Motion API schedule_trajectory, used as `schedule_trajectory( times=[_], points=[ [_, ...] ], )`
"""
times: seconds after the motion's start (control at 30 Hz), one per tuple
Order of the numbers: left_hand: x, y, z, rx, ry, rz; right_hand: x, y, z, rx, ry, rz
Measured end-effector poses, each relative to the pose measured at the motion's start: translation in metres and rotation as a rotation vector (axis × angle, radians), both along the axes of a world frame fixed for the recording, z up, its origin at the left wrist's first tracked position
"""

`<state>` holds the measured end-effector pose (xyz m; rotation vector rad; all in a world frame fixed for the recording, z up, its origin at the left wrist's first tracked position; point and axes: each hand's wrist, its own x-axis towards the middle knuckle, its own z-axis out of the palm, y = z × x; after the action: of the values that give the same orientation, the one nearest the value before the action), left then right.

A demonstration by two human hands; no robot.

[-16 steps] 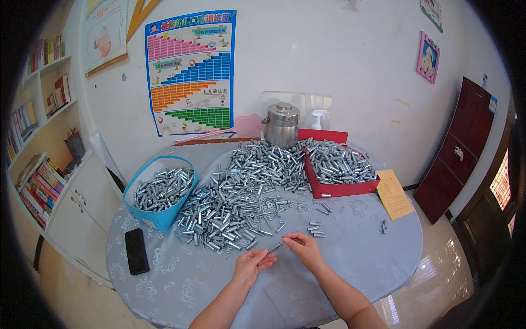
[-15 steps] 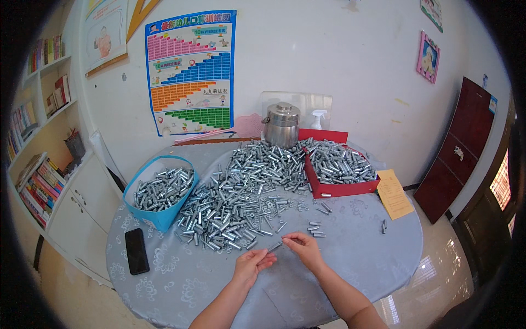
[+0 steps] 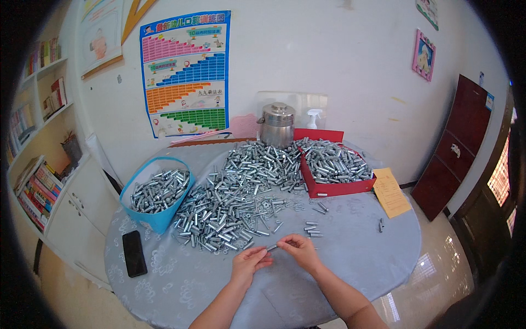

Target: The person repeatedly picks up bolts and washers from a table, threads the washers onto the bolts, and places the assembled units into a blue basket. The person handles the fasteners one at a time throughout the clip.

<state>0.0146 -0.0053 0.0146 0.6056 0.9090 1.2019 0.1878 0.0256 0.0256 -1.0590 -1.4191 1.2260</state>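
Observation:
Near the front of the table, my left hand [image 3: 248, 265] and my right hand [image 3: 299, 252] meet over a slim silver expansion bolt [image 3: 272, 248]. Each hand pinches one end of it; its finer details are too small to make out. Beyond my hands spreads a large heap of silver metal sleeves, bolts, nuts and washers [image 3: 219, 211]. Several sleeves [image 3: 313, 229] lie in a small group just past my right hand, and a couple more [image 3: 320, 208] lie farther back.
A blue fabric bin [image 3: 160, 221] of metal parts stands at left, above a black phone [image 3: 134, 253]. A red box [image 3: 341, 189] at right holds more, beside a yellow paper [image 3: 392, 193]. Behind are a steel canister [image 3: 276, 127] and a spray bottle [image 3: 313, 118].
My hands have come closer together along the bolt, the right one moving slightly left, so less of it shows between them. The whole view has shifted a little.

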Motion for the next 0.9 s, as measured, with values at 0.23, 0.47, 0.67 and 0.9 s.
schedule_trajectory(
  times=[0.23,0.47,0.67,0.9],
  points=[
    [-0.003,0.001,-0.005,0.036,-0.001,0.045,0.015,0.015,0.013,0.223,-0.335,-0.246],
    [-0.002,0.000,-0.003,0.000,-0.027,0.044,0.068,0.076,0.002,0.360,-0.937,-0.447],
    [-0.005,0.001,-0.005,0.003,-0.020,0.026,0.069,0.091,-0.020,0.181,-0.942,-0.396],
    [-0.004,0.002,-0.010,-0.003,-0.009,0.018,0.067,0.096,-0.020,0.503,-1.076,-0.281]
  ],
)
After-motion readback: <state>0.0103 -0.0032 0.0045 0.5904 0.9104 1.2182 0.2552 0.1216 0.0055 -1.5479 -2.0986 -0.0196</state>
